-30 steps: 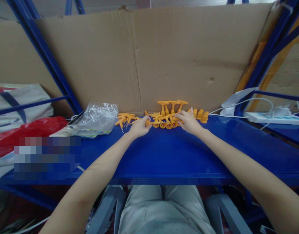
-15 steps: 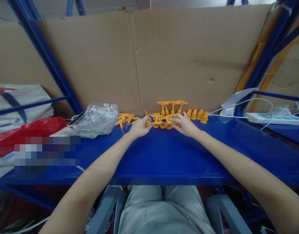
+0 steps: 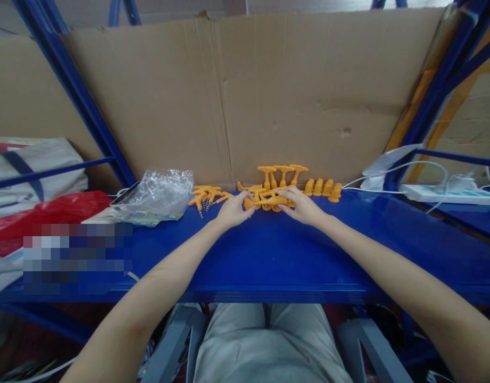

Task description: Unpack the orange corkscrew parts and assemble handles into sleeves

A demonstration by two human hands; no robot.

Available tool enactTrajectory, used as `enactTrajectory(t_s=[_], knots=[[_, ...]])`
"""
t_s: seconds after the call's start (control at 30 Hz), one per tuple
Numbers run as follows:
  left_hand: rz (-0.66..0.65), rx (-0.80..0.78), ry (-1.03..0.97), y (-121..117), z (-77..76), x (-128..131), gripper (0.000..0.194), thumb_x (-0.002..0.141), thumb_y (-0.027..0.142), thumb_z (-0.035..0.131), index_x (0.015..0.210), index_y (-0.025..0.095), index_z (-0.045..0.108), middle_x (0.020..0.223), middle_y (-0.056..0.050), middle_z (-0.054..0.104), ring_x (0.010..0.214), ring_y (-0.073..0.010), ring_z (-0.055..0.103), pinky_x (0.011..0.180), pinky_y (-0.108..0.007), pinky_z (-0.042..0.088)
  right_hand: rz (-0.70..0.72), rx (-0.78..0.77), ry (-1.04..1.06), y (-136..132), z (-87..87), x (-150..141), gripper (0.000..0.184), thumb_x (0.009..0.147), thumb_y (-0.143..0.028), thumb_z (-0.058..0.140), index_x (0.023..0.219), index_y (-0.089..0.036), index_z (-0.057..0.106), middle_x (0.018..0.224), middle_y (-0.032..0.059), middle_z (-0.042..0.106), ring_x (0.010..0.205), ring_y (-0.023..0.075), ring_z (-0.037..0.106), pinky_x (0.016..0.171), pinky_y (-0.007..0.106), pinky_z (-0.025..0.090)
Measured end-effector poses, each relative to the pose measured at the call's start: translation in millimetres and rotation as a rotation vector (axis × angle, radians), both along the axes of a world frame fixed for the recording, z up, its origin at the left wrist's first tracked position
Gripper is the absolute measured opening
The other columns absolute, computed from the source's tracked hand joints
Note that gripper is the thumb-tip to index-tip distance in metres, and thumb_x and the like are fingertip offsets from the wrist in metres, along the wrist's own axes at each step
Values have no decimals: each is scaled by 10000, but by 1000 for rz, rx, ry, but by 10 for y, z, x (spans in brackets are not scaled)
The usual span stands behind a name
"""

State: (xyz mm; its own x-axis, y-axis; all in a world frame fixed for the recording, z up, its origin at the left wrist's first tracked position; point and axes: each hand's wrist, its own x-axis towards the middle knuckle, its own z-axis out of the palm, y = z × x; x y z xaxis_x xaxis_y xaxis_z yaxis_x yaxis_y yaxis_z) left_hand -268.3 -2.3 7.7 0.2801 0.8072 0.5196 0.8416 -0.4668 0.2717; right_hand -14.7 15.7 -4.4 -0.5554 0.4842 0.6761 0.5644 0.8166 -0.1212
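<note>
My left hand (image 3: 233,210) is closed on the orange handle of a corkscrew (image 3: 248,204), held sideways just above the blue shelf. Fingers of my right hand (image 3: 302,206) grip an orange hollow sleeve (image 3: 273,201), lined up with the corkscrew. The two parts meet between my hands, and no metal spiral shows there. Under and behind them lie more orange pieces, partly hidden. To the left is a small pile of orange T-handles (image 3: 207,192) with bare metal spirals. Several orange T-topped corkscrews (image 3: 283,173) stand upright at the back.
Several orange sleeves (image 3: 327,187) stand in a row to the right. Clear plastic bags (image 3: 159,197) and a red bag (image 3: 53,213) lie on the left. A white power strip (image 3: 448,193) with cables is at the right. A cardboard sheet (image 3: 308,96) closes off the back.
My right hand has moved left with the sleeve, over the metal spiral that showed earlier. My left hand has shifted slightly right, and the gap between the two parts has closed.
</note>
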Motion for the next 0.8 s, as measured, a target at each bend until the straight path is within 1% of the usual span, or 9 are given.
enactTrajectory(t_s=[0.1,0.17,0.23,0.33,0.4,0.5,0.57,0.67,0.8], knots=[[-3,-7,-13,2,0,-8,229,835,324,612,1029,208,575,741,12,664,713,-181,647,667,-273,450,16,-34,37,-10,5,-6,517,907,-272,508,1422,-228,515,1271,138,619,1198,288,580,1047,536,473],[-2,-8,-26,3,-1,-12,230,836,317,612,1033,208,569,757,7,677,723,-183,652,678,-277,455,56,-74,72,-4,2,-1,540,888,-279,533,1421,-209,493,1288,145,609,1207,286,581,1049,525,477],[5,7,-38,5,-5,-17,234,828,310,620,1033,208,569,781,2,689,740,-186,660,691,-279,461,115,-141,137,16,-9,9,555,872,-298,556,1409,-186,474,1293,159,593,1200,285,589,1009,502,513],[12,47,-51,13,-16,-23,240,813,312,636,1024,216,576,821,-3,702,765,-190,673,705,-280,473,191,-282,248,64,-34,22,544,874,-327,562,1381,-166,449,1270,174,569,1117,259,637,925,452,569],[15,71,-57,19,-24,-26,234,810,327,643,1012,225,581,836,-4,705,777,-195,678,707,-282,480,211,-348,297,93,-48,23,517,874,-334,573,1352,-178,454,1239,160,572,1083,243,652,908,436,578],[19,83,-58,24,-31,-26,240,803,348,661,996,230,580,845,-4,705,784,-202,683,708,-286,487,209,-387,347,109,-53,11,467,853,-339,623,1283,-205,499,1188,130,601,1111,246,640,915,434,577],[19,90,-60,25,-33,-25,242,800,359,671,980,228,578,848,-5,704,785,-202,682,715,-287,489,204,-418,373,100,-45,-2,425,838,-345,653,1224,-210,539,1154,114,626,1089,239,650,916,435,578],[31,115,-77,28,-35,-24,227,803,375,674,942,225,575,823,-4,696,768,-195,676,709,-282,482,189,-502,420,67,-20,-23,370,811,-356,695,1130,-199,591,1095,94,662,967,211,691,885,420,592],[9,165,-110,34,-37,-25,196,801,368,668,891,224,569,773,6,680,732,-176,654,672,-261,462,147,-685,481,-5,42,-53,335,785,-376,750,1025,-176,631,907,53,710,673,153,694,736,359,616]])
